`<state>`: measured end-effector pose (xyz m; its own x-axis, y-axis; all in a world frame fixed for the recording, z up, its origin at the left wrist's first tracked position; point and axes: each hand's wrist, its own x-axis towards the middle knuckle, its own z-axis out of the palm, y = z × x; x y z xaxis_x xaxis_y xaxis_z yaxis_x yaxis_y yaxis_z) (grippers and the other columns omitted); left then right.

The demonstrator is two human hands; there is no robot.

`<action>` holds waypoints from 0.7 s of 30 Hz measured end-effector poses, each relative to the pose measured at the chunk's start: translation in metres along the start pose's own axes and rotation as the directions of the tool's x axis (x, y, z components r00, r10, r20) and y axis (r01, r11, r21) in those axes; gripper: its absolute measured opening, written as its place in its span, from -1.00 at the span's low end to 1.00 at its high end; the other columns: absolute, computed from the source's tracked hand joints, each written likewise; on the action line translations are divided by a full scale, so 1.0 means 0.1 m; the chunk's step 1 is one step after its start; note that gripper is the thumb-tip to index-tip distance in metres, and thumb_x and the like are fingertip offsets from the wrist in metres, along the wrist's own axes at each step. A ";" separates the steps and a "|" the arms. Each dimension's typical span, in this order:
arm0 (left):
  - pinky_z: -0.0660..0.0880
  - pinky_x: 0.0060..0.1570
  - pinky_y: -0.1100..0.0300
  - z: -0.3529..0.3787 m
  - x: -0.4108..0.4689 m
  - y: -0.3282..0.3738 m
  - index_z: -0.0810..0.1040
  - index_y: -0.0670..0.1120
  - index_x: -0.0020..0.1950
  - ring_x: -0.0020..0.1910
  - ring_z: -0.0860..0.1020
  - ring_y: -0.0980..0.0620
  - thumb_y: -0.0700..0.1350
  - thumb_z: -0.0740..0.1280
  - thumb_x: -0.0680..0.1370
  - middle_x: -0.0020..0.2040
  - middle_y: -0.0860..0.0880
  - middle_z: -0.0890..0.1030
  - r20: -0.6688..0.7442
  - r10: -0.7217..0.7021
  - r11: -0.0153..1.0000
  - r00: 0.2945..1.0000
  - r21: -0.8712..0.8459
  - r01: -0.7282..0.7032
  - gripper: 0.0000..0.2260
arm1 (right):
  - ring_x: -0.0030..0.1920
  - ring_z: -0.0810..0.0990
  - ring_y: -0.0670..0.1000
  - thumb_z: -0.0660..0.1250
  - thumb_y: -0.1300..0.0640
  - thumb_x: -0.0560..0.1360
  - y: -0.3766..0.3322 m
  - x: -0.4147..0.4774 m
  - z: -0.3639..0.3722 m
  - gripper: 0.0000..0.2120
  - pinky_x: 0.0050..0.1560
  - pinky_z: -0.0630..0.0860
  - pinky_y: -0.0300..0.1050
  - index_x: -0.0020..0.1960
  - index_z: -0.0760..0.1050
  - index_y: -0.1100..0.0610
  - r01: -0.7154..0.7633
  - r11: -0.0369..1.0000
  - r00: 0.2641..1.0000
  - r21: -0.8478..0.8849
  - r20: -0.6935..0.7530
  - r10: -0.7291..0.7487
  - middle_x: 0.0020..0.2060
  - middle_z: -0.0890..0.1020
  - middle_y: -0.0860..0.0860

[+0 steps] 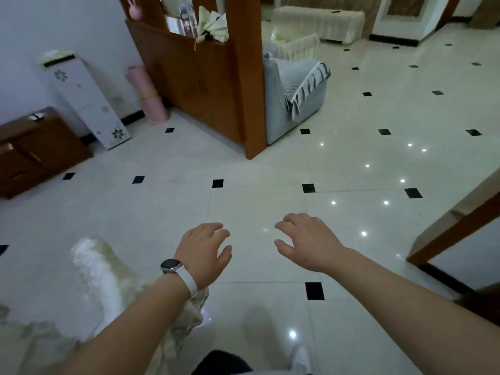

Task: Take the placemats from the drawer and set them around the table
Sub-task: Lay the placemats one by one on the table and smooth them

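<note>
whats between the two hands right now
Nothing but bare floor tile: in the head view the left hand and right hand hang open and empty, apart, over the glossy tile.

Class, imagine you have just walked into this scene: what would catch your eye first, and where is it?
Two empty hands, the left hand with a wristwatch and the right hand, reach out low in the centre. Under them spreads a glossy pale tiled floor dotted with black squares. A wooden cabinet stands behind.

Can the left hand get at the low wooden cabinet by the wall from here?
Probably not yet: the left hand hangs empty over open floor, well short of the cabinet. Nothing blocks the way.
</note>
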<state>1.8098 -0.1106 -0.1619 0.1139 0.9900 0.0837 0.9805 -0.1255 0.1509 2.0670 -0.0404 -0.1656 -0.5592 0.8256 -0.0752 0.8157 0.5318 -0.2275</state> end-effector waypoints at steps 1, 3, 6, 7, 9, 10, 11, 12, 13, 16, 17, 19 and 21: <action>0.39 0.23 -0.03 -0.01 0.05 0.00 0.58 -0.05 0.20 0.26 0.50 -0.11 0.02 0.31 0.54 0.28 -0.08 0.56 -0.006 -0.016 1.000 1.000 0.001 0.016 -0.71 | 0.31 0.39 0.04 0.09 -0.19 0.59 0.05 0.10 -0.04 -0.53 0.28 0.31 -0.02 0.42 0.37 -0.02 0.012 1.000 1.000 0.003 -0.003 -0.012 0.33 0.45 -0.03; 0.39 0.22 -0.04 -0.02 0.17 -0.03 0.59 -0.06 0.20 0.25 0.51 -0.13 0.01 0.33 0.53 0.27 -0.09 0.57 -0.011 -0.038 0.999 0.999 0.010 0.038 -0.71 | 0.30 0.40 0.03 0.09 -0.19 0.59 0.12 0.31 -0.10 -0.53 0.28 0.31 -0.03 0.41 0.38 -0.02 0.041 0.999 0.999 0.024 -0.017 -0.040 0.31 0.46 -0.05; 0.41 0.20 -0.06 -0.06 0.38 -0.15 0.58 -0.07 0.21 0.25 0.50 -0.14 -0.01 0.34 0.52 0.27 -0.10 0.56 -0.013 -0.081 0.997 0.997 0.020 0.081 -0.70 | 0.26 0.42 0.03 0.10 -0.18 0.58 0.15 0.63 -0.14 -0.54 0.26 0.33 -0.04 0.40 0.40 -0.02 0.093 0.995 0.996 0.038 -0.021 -0.092 0.29 0.48 -0.05; 0.43 0.18 -0.07 -0.05 0.47 -0.23 0.58 -0.08 0.21 0.24 0.51 -0.14 -0.02 0.35 0.52 0.26 -0.11 0.57 -0.024 -0.099 0.995 0.995 0.011 0.099 -0.70 | 0.26 0.42 0.03 0.10 -0.18 0.58 0.15 0.78 -0.14 -0.54 0.25 0.34 -0.04 0.40 0.41 -0.02 0.107 0.993 0.994 0.040 -0.013 -0.106 0.29 0.48 -0.04; 0.46 0.14 -0.09 -0.04 0.58 -0.32 0.57 -0.08 0.22 0.21 0.53 -0.16 -0.03 0.36 0.50 0.24 -0.12 0.58 -0.051 -0.107 0.994 0.993 0.006 0.107 -0.68 | 0.25 0.43 0.03 0.11 -0.17 0.58 0.14 0.95 -0.14 -0.54 0.25 0.34 -0.03 0.40 0.40 -0.01 0.119 0.992 0.993 0.040 -0.004 -0.119 0.29 0.48 -0.04; 0.47 0.13 -0.09 -0.02 0.66 -0.39 0.56 -0.08 0.24 0.21 0.54 -0.16 -0.03 0.36 0.49 0.24 -0.13 0.58 -0.055 -0.117 0.993 0.992 -0.001 0.117 -0.66 | 0.25 0.43 0.03 0.11 -0.17 0.58 0.14 1.07 -0.14 -0.54 0.25 0.34 -0.03 0.40 0.41 -0.01 0.131 0.991 0.991 0.037 0.005 -0.131 0.29 0.48 -0.04; 0.47 0.13 -0.10 0.01 0.76 -0.49 0.56 -0.08 0.25 0.21 0.54 -0.17 -0.03 0.37 0.49 0.24 -0.13 0.58 -0.059 -0.135 0.991 0.989 -0.015 0.134 -0.65 | 0.25 0.43 0.04 0.11 -0.17 0.58 0.13 1.22 -0.13 -0.54 0.25 0.34 -0.02 0.39 0.41 -0.01 0.144 0.989 0.989 0.030 0.018 -0.144 0.29 0.49 -0.03; 0.47 0.13 -0.10 0.05 0.85 -0.59 0.56 -0.08 0.25 0.21 0.53 -0.17 -0.03 0.37 0.49 0.25 -0.13 0.57 -0.060 -0.153 0.988 0.986 -0.028 0.151 -0.65 | 0.24 0.44 0.04 0.11 -0.17 0.58 0.12 1.37 -0.12 -0.54 0.24 0.35 -0.02 0.39 0.42 -0.01 0.154 0.988 0.987 0.020 0.030 -0.155 0.28 0.49 -0.03; 0.47 0.13 -0.10 0.10 0.95 -0.69 0.56 -0.08 0.25 0.21 0.53 -0.17 -0.04 0.38 0.48 0.25 -0.13 0.57 -0.058 -0.167 0.985 0.984 -0.043 0.165 -0.65 | 0.24 0.44 0.04 0.10 -0.17 0.58 0.11 1.53 -0.12 -0.54 0.23 0.35 -0.02 0.38 0.42 -0.01 0.163 0.987 0.986 0.008 0.041 -0.163 0.28 0.50 -0.03; 0.45 0.15 -0.09 0.26 1.28 -1.06 0.56 -0.07 0.25 0.22 0.52 -0.17 -0.03 0.38 0.49 0.26 -0.13 0.57 -0.047 -0.198 0.976 0.979 -0.097 0.193 -0.65 | 0.23 0.45 0.04 0.11 -0.18 0.58 0.08 2.07 -0.11 -0.55 0.22 0.36 -0.03 0.38 0.43 -0.01 0.175 0.984 0.983 -0.030 0.065 -0.173 0.27 0.50 -0.04; 0.44 0.17 -0.09 0.30 1.40 -1.21 0.55 -0.06 0.26 0.24 0.51 -0.16 -0.02 0.36 0.50 0.27 -0.12 0.56 -0.043 -0.214 0.971 0.976 -0.119 0.208 -0.65 | 0.23 0.44 0.03 0.11 -0.18 0.58 0.06 2.27 -0.11 -0.55 0.22 0.35 -0.03 0.38 0.43 -0.01 0.175 0.984 0.982 -0.042 0.073 -0.172 0.27 0.50 -0.04; 0.43 0.18 -0.08 0.34 1.64 -1.51 0.55 -0.05 0.27 0.25 0.50 -0.15 0.00 0.32 0.51 0.28 -0.11 0.55 -0.024 -0.239 0.959 0.971 -0.162 0.232 -0.65 | 0.24 0.44 0.03 0.12 -0.17 0.58 0.00 2.67 -0.13 -0.56 0.24 0.35 -0.04 0.38 0.42 -0.02 0.169 0.984 0.982 -0.062 0.097 -0.163 0.27 0.49 -0.05; 0.45 0.15 -0.09 0.32 1.85 -1.82 0.57 -0.05 0.24 0.23 0.52 -0.15 0.01 0.29 0.50 0.25 -0.11 0.57 -0.036 -0.254 0.951 0.966 -0.190 0.243 -0.66 | 0.25 0.43 0.03 0.12 -0.17 0.58 -0.10 3.06 -0.17 -0.55 0.25 0.35 -0.04 0.39 0.42 -0.02 0.172 0.982 0.979 -0.073 0.120 -0.163 0.28 0.49 -0.05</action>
<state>1.6571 0.0971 -0.2059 -0.1449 0.9864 0.0778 0.9300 0.1089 0.3511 1.8906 0.2098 -0.1696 -0.6982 0.6993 -0.1531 0.7158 0.6785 -0.1653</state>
